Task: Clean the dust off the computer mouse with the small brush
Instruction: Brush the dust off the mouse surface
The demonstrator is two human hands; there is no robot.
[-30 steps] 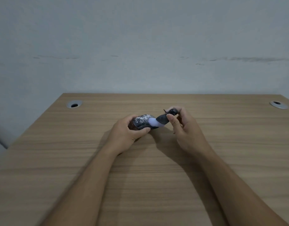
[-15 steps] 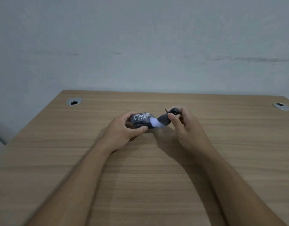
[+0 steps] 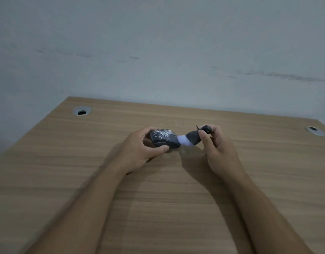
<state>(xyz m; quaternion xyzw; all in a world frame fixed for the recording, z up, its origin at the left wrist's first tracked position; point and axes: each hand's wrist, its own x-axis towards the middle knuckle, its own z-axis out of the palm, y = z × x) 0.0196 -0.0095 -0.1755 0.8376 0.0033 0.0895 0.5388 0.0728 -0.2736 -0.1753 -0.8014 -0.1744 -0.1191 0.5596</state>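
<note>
A black computer mouse (image 3: 164, 139) flecked with white dust is gripped by my left hand (image 3: 139, 151), thumb on its near side and fingers over its far side, just above the wooden desk (image 3: 158, 198). My right hand (image 3: 217, 149) pinches a small brush (image 3: 192, 137) with a dark handle and pale white bristles. The bristle tip touches the right end of the mouse. White dust covers the mouse's top surface.
Two round metal cable grommets sit in the desk's far corners, one at the left (image 3: 82, 111) and one at the right (image 3: 314, 130). A plain grey wall (image 3: 158, 52) rises right behind the desk's far edge.
The brush has slid from the top of the mouse toward its right end, and more of the dusty top now shows. Both hands have stayed at the desk's middle while the view shifted.
</note>
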